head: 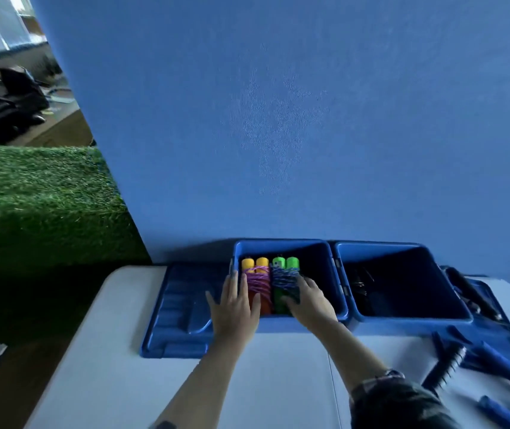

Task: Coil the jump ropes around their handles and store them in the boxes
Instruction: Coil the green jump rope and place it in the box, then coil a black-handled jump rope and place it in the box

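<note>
Boxes: left box (338, 292) and right box (445, 292) side by side, touching, at far edge of table (117, 376).
Left box: two coiled ropes (273, 283) inside, side by side.
Lid (176, 317): flat, left of left box.
Handles (495, 366): near right, on table.

Surface: white table (117, 376) | far side: two blue boxes (337, 317) were set | near right: blue-handled ropes (495, 363) were laid
</note>
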The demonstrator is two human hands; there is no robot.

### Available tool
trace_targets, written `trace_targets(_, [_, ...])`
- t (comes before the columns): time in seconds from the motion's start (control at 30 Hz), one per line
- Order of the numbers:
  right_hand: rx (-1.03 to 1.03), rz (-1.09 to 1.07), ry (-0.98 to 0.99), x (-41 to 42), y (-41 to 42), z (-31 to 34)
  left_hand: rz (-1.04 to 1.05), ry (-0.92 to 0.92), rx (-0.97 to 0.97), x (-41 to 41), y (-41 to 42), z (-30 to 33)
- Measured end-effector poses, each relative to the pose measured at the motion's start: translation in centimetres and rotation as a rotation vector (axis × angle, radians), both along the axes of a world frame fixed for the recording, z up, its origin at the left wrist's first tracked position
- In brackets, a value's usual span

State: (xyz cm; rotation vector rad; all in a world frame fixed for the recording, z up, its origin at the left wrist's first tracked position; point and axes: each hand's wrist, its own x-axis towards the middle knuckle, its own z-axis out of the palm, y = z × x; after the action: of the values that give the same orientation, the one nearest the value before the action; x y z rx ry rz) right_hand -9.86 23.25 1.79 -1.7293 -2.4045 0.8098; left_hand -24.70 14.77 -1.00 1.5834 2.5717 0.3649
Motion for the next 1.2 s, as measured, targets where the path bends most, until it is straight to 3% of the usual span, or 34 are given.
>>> trace_targets(0.2, [0.247,-0.011,0.102,4.5,-6.1,0.0,-0.060,-0.057,0.049,4.5,-4.7,0.3])
trace_targets(0.33, [0.217,-0.058,0.087,8.6,-10.9,-1.9,-0.141,-0.107,0.104,8.3,-8.4,-1.1])
trace_targets(0.47, [0.141,-0.191,0.048,12.4,-16.1,-4.6,-0.221,-0.195,-0.051,12.0,-12.5,-3.7])
trace_targets(0.7, [0.102,-0.422,0.031,17.6,-22.0,-8.1,-0.308,-0.188,-0.327,16.6,-16.4,-5.6])
trace_targets(0.97, [0.195,-0.527,0.072,26.0,-18.1,-7.4,-0.296,-0.263,-0.360,24.1,-10.9,-3.7])
trace_targets(1.2, [0.084,-0.345,0.013,34.7,-13.8,-7.7,-0.294,-0.375,-0.352,34.3,-1.4,-1.3])
